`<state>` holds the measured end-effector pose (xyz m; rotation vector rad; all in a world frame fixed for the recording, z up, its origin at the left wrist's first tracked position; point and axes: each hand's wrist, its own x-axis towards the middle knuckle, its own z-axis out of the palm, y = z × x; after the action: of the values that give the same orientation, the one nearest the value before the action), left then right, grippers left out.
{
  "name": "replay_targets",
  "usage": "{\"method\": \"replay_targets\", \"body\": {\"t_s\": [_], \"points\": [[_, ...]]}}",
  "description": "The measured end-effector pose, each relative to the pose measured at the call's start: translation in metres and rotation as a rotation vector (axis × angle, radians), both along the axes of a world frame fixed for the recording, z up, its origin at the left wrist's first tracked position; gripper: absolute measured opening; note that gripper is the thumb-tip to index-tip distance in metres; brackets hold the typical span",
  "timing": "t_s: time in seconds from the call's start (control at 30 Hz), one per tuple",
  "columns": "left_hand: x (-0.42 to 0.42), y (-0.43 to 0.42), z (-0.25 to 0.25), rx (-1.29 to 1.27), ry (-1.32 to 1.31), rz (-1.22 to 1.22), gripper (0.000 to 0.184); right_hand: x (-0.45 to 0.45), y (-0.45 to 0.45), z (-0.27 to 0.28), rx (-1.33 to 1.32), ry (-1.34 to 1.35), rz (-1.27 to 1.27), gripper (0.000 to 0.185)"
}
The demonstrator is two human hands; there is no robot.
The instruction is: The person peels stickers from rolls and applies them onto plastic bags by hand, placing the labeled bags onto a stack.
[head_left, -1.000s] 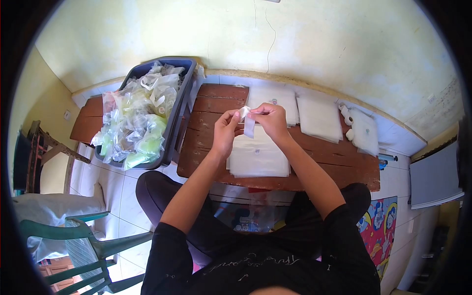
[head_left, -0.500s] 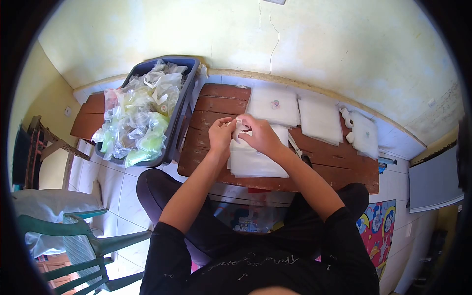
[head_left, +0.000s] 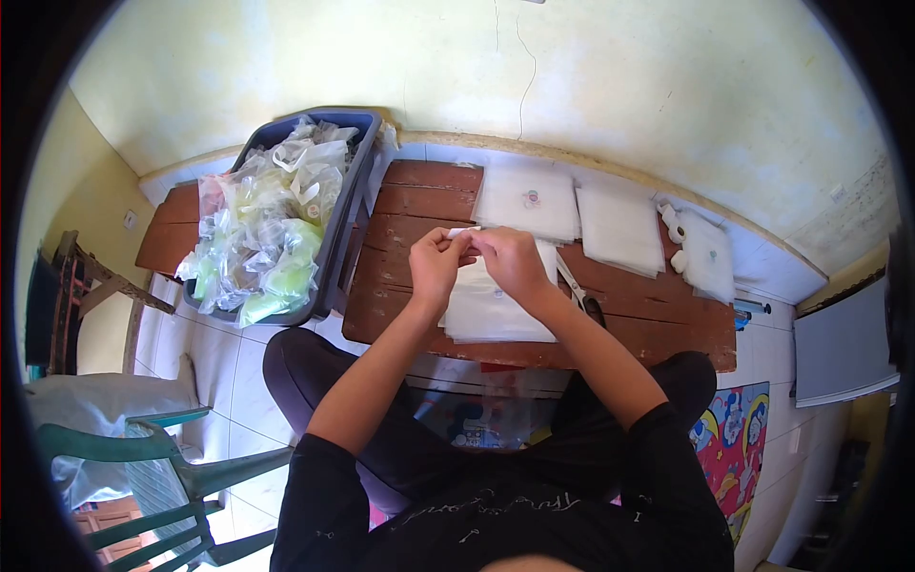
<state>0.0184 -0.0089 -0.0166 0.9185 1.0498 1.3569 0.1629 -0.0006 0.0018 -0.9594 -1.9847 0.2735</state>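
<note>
My left hand (head_left: 436, 264) and my right hand (head_left: 510, 259) meet above the table, fingers pinched around a small white piece (head_left: 463, 231) that looks like folded thin plastic. Most of it is hidden by the fingers. Below the hands lies a stack of white plastic bags (head_left: 496, 319). Scissors (head_left: 583, 297) rest just right of that stack, partly behind my right forearm.
More stacks of flat bags (head_left: 620, 229) lie along the back of the brown wooden table (head_left: 419, 205), with small white rolls (head_left: 673, 225) at the right. A grey tub (head_left: 345, 219) heaped with loose plastic bags (head_left: 262, 234) stands left. A green chair (head_left: 172, 477) is lower left.
My hands have drawn closer together, and the right fingers have closed in beside the left ones. The white piece shows less and sits flatter between the fingertips.
</note>
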Motion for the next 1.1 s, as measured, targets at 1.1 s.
{"method": "replay_targets", "body": {"t_s": [1.1], "points": [[-0.030, 0.010, 0.035, 0.112, 0.057, -0.296, 0.014, 0.007, 0.015, 0.030, -0.312, 0.346, 0.128, 0.010]]}}
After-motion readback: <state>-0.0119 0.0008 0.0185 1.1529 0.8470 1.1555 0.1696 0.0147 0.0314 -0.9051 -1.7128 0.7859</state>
